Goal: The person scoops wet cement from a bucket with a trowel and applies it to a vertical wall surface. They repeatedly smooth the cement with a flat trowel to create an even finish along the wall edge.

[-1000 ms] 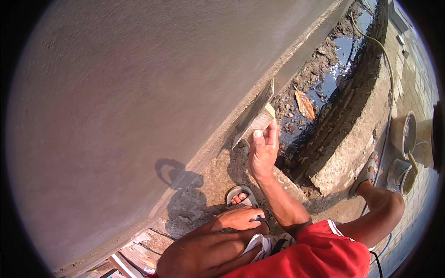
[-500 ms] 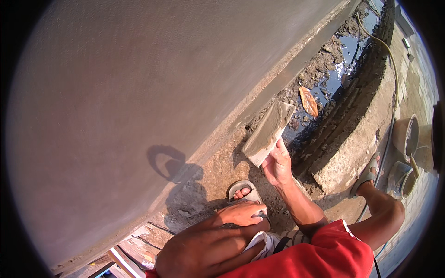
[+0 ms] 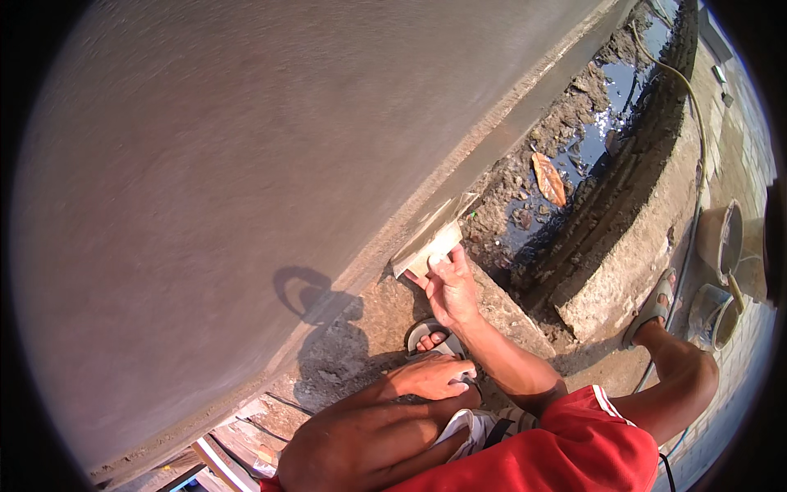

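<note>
My right hand [image 3: 451,289] grips a small pale rectangular mortar board [image 3: 441,243] by its underside, thumb and fingers closed on it. The board is tilted, its far long edge up against the bottom band of the grey plastered wall [image 3: 246,164]. Its mortar-covered face is turned toward the wall and mostly hidden. My left hand [image 3: 428,377] rests by my bent knee, above a sandalled foot [image 3: 433,338]. Its fingers are curled, with a bit of something grey at the fingertips that I cannot make out.
A muddy ditch with dark water [image 3: 586,148] and a brown leaf [image 3: 548,179] runs along the wall, bordered by a rough concrete kerb [image 3: 627,262]. Buckets [image 3: 720,238] and a hose [image 3: 697,123] lie to the right. Framed boards [image 3: 223,463] stand lower left.
My right hand has moved left and slightly down to the wall's base, tipping the board so its mortar face turns to the wall. My left hand stays by the knee.
</note>
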### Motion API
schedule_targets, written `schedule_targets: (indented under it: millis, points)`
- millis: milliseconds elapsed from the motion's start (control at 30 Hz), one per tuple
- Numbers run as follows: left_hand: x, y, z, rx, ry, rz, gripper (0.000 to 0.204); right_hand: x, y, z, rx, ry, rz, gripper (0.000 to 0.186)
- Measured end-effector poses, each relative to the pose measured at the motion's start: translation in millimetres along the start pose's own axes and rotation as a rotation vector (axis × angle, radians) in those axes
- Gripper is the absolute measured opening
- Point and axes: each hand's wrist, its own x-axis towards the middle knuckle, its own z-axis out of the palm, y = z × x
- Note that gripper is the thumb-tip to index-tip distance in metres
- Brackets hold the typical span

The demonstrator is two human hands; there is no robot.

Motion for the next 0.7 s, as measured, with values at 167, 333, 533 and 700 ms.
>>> schedule_targets:
  millis: [167,333,533,700]
  points:
    - [-4,-11,11,0.001,0.031,0.010,0.030,0,13,27,-0.168,0.074,-0.100,0.043]
    - [-9,-12,11,-0.019,0.021,0.003,0.031,-37,24,81,-0.344,-0.084,-0.251,0.051]
    - [-9,-15,15,-0.020,0.057,0.034,0.031,-77,0,60,-0.264,-0.253,-0.096,0.060]
    - [6,-14,11,0.003,-0.016,-0.003,0.036,-21,-21,-4,-0.062,0.045,-0.099,0.050]
